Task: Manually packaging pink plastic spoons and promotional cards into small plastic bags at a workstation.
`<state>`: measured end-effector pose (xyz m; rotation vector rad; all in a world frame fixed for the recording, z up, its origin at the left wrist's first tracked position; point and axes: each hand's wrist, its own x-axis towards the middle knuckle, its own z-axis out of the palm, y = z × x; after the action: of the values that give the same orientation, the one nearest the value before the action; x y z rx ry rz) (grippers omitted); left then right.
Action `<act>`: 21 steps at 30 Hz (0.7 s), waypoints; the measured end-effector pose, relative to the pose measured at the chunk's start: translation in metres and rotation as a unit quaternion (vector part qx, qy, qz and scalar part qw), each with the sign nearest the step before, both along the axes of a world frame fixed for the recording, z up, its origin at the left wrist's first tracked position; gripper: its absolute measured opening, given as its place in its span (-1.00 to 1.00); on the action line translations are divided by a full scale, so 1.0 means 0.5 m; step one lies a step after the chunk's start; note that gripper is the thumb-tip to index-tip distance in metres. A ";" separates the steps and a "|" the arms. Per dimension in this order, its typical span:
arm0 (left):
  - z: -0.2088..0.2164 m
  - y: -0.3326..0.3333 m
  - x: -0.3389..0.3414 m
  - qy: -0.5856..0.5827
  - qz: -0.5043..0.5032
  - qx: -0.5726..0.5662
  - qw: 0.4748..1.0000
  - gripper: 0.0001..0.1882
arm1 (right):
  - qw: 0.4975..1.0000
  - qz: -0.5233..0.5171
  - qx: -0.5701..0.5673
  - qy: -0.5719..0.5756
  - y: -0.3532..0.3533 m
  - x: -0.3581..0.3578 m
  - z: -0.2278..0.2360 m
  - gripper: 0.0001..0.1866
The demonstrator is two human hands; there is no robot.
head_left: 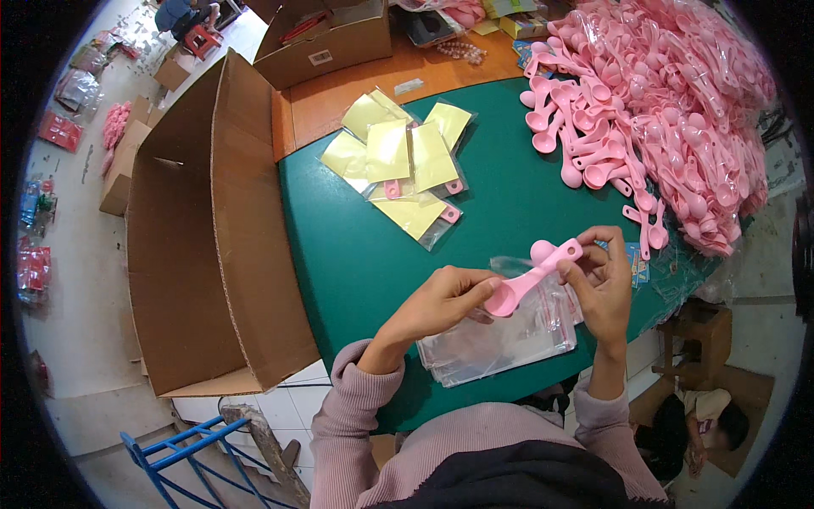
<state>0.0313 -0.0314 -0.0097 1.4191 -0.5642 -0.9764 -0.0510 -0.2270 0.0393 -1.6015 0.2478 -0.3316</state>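
Note:
Over the table's near side, my right hand point(600, 284) pinches the holed handle end of a pink measuring spoon point(534, 276). The fingers of my left hand point(445, 301) are closed at its bowl end. A second round pink bowl point(541, 250) shows just behind the handle, and a bit of clear film shows by the spoon. Beneath my hands lies a stack of clear plastic bags point(500, 343). Farther off, several packed bags with pale yellow cards point(387, 151) lie in a loose pile, some with a pink handle end showing.
A huge heap of pink spoons point(670, 110) covers the right of the green table point(331, 229). At my left stands a large open cardboard box point(263, 229); another box point(326, 51) sits at the back. A blue metal frame point(191, 450) and a seated person point(699, 424) are below.

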 end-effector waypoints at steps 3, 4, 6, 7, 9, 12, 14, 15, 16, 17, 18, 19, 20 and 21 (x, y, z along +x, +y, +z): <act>0.005 -0.007 -0.004 -0.038 -0.043 -0.020 0.998 -0.65 | 0.997 0.054 -0.028 0.041 0.008 -0.008 -0.009 -0.79; 0.014 -0.009 -0.005 -0.038 -0.044 -0.020 0.998 -0.65 | 0.997 0.053 -0.028 0.042 0.006 -0.006 -0.008 -0.79; 0.042 -0.013 -0.007 0.079 -0.020 0.001 0.997 -0.60 | 0.931 0.219 -0.284 -0.062 -0.002 -0.001 0.001 -0.77; 0.044 -0.012 -0.006 0.079 -0.020 0.001 0.997 -0.60 | 0.916 0.267 -0.294 -0.055 -0.002 -0.003 0.005 -0.70; 0.047 -0.008 -0.003 0.037 -0.005 -0.042 0.998 -0.60 | 0.922 0.248 -0.294 -0.054 -0.030 -0.001 0.001 -0.69; 0.061 -0.009 0.000 0.069 0.027 -0.043 0.996 -0.58 | 0.963 0.133 -0.232 0.032 -0.076 -0.012 -0.004 -0.69; 0.056 -0.009 0.005 0.051 0.017 -0.041 0.998 -0.57 | 0.870 0.067 -0.478 0.098 -0.121 -0.018 -0.025 -0.69; 0.059 -0.008 0.005 0.059 0.020 -0.031 0.998 -0.58 | 0.870 0.068 -0.478 0.097 -0.131 -0.019 -0.035 -0.69; 0.060 -0.007 0.006 0.066 0.023 -0.021 0.997 -0.58 | 0.863 0.083 -0.486 0.109 -0.138 -0.020 -0.045 -0.69; 0.054 -0.010 0.005 0.066 0.024 -0.021 0.997 -0.58 | 0.856 0.097 -0.493 0.121 -0.141 -0.019 -0.051 -0.69; 0.046 -0.011 0.002 0.068 0.039 -0.034 0.996 -0.60 | 0.856 0.098 -0.493 0.121 -0.140 -0.019 -0.052 -0.69; 0.042 -0.012 0.000 0.071 0.055 -0.048 0.995 -0.61 | 0.854 0.086 -0.502 0.103 -0.139 -0.019 -0.052 -0.70; 0.044 -0.011 -0.001 0.071 0.055 -0.047 0.995 -0.61 | 0.852 0.073 -0.511 0.085 -0.137 -0.019 -0.052 -0.71; 0.047 -0.009 0.001 0.067 0.058 -0.042 0.995 -0.62 | 0.853 0.073 -0.510 0.084 -0.130 -0.017 -0.048 -0.71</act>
<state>0.0319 -0.0359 0.0136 1.2865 -0.4145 -0.9367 -0.0594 -0.2920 0.0155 -2.6997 0.0664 -0.2016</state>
